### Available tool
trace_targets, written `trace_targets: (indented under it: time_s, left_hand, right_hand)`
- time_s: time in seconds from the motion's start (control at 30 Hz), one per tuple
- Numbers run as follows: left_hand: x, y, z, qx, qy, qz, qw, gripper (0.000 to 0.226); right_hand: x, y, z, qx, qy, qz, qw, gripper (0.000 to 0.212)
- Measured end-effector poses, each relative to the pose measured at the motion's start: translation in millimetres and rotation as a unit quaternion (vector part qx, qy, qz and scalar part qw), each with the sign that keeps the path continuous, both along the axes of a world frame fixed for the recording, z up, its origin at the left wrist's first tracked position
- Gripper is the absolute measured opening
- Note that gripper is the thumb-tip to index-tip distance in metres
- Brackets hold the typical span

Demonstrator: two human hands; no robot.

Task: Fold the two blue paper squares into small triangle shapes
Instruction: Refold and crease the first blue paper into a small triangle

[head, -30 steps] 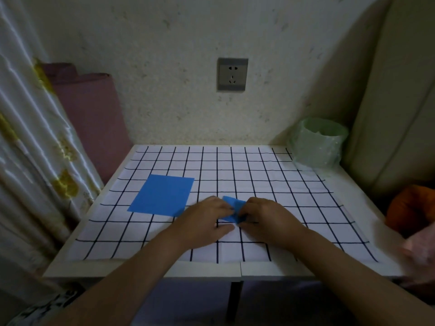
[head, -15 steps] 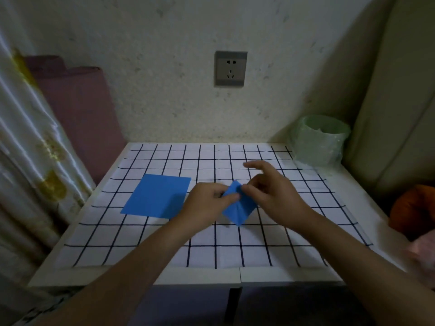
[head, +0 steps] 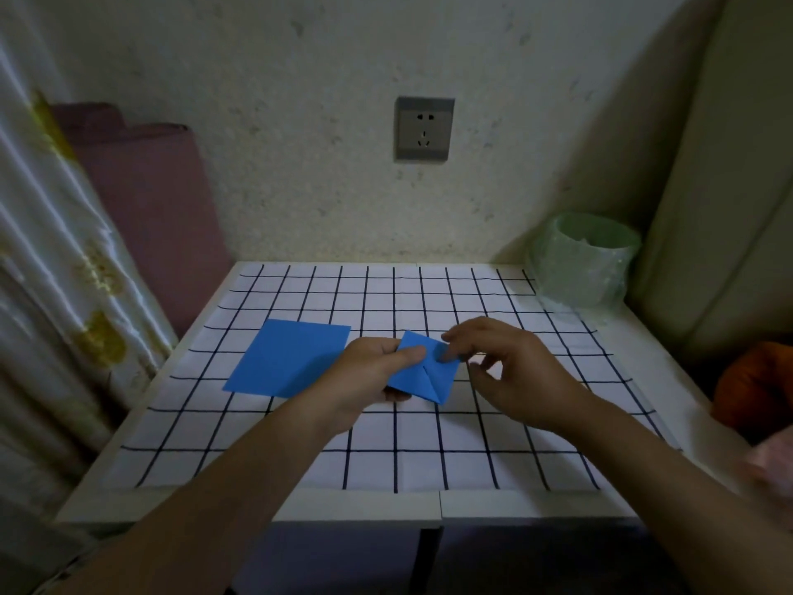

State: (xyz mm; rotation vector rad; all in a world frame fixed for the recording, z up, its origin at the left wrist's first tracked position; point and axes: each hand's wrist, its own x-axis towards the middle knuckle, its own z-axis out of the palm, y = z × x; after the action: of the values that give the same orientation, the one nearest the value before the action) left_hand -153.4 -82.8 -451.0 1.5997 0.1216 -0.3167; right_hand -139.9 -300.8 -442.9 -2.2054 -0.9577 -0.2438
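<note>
A flat blue paper square (head: 289,361) lies on the grid-patterned mat (head: 386,457), left of centre. A smaller folded blue paper (head: 422,377) with a visible crease is held just above the mat at the centre. My left hand (head: 371,373) grips its left side, thumb on top and fingers under it. My right hand (head: 510,367) pinches its upper right part between thumb and forefinger, with the other fingers spread.
A green plastic-lined bin (head: 585,259) stands at the table's back right corner. A wall socket (head: 424,128) is on the wall behind. A curtain (head: 55,268) hangs at left, an orange object (head: 755,388) sits off the table's right edge.
The folded paper was pressed flat under both hands a second ago. Both hands have lifted it and opened it out wider, and the right hand has shifted to its upper right part.
</note>
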Motion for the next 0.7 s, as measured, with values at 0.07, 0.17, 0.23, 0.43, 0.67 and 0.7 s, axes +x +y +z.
trace_targets:
  time_s: [0.07,0.17,0.23,0.43,0.67,0.7]
  left_hand:
    - [0,1,-1,0.007,-0.004,-0.010,1.000,0.024]
    - [0,1,-3,0.051,-0.026,-0.023,0.998,0.021]
    - [1,0,-4,0.099,-0.053,-0.024,0.993,0.016]
    - [-2,0,-4,0.150,-0.095,-0.069,0.982,0.015]
    - [-3,-6,0,0.067,-0.080,-0.073,0.992,0.014]
    - [-6,-6,-1,0.073,-0.104,-0.077,0.989,0.013]
  right_hand:
    - [-2,2,0,-0.029,-0.045,-0.005,0.999,0.026]
    - [-3,6,0,-0.006,-0.044,-0.008,0.999,0.018]
    - [-2,7,0,0.019,-0.005,-0.014,1.000,0.009]
    - [-1,15,-6,0.135,0.216,-0.069,0.964,0.016]
    - [-2,14,0,0.123,0.248,-0.103,0.955,0.014]
    - [-3,15,1,0.121,0.239,-0.101,0.958,0.014]
